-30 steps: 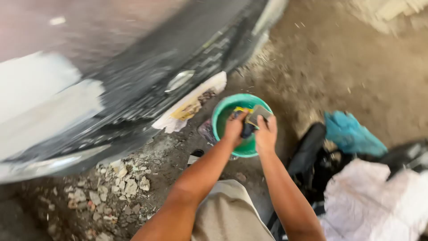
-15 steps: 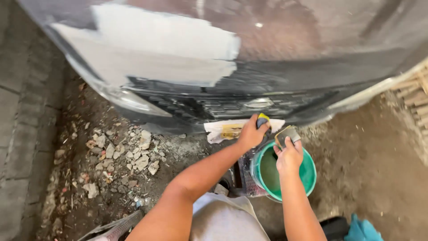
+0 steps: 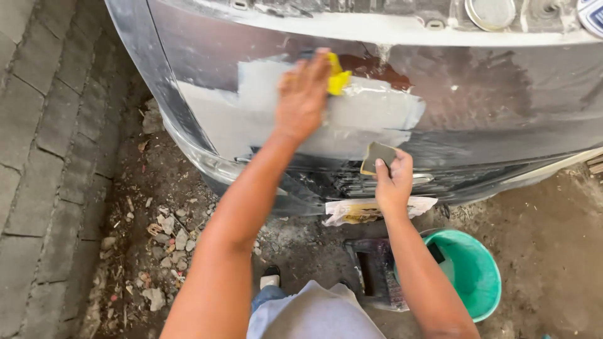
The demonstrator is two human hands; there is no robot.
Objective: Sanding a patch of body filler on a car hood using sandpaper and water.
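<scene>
My left hand (image 3: 303, 94) presses a yellow sponge (image 3: 337, 76) against a dark car bumper (image 3: 490, 100), at the top of a pale grey filler patch (image 3: 352, 119). Water runs down from the sponge. My right hand (image 3: 393, 179) is lower, in front of the bumper's bottom edge, and pinches a small grey sanding pad (image 3: 379, 156). A green bucket (image 3: 477, 270) stands on the ground under my right forearm.
A crumpled sheet of paper (image 3: 370, 210) lies under the bumper. A dark flat block (image 3: 375, 276) sits beside the bucket. Rubble and stones (image 3: 166, 229) litter the dirt at left, next to grey paving bricks (image 3: 44, 157). My shoe (image 3: 271, 276) is below.
Both hands left the bucket and rose to the bumper. The left hand carried the sponge up onto the filler patch; the right hand lifted the pad. My view swung toward the car.
</scene>
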